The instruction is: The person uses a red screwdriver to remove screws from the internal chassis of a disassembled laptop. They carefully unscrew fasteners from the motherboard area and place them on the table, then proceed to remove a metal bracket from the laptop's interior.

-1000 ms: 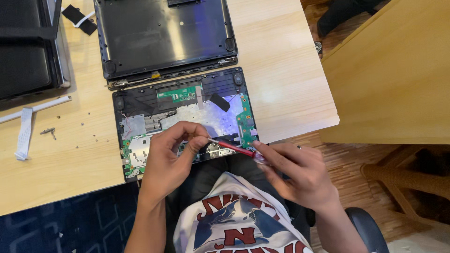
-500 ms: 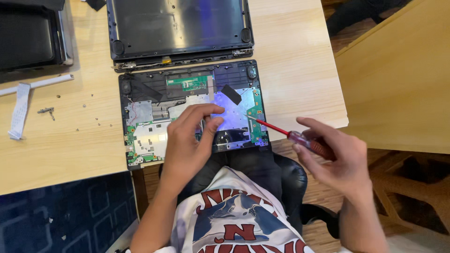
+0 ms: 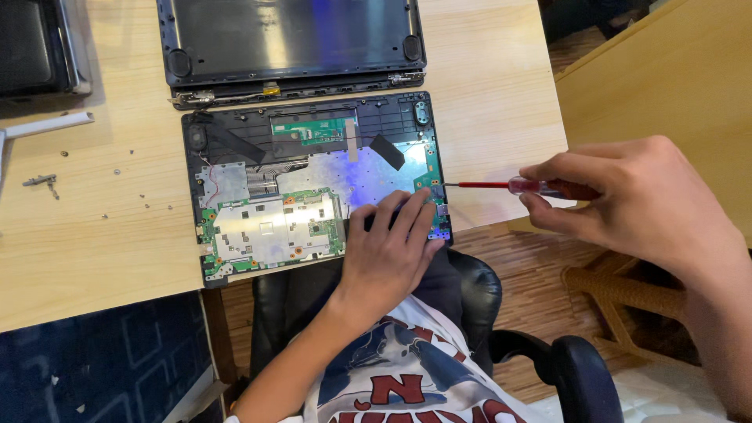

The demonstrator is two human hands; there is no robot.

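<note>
Left hand (image 3: 388, 254) lies flat, fingers spread, pinning the opened laptop base (image 3: 313, 184). Right hand (image 3: 627, 207), off its right edge, pinches screwdriver (image 3: 509, 186) closed-fingered, tip aimed at that edge.

At frame centre, the left hand (image 3: 389, 254) presses on the opened laptop base (image 3: 313, 184) lying on the desk (image 3: 94, 235). At right, the right hand (image 3: 634, 207) pinches a red screwdriver (image 3: 501, 186), its tip at the base's right edge.

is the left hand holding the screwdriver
No, the right hand grips the red-shafted screwdriver, while the left hand rests flat on the opened laptop base.
</note>
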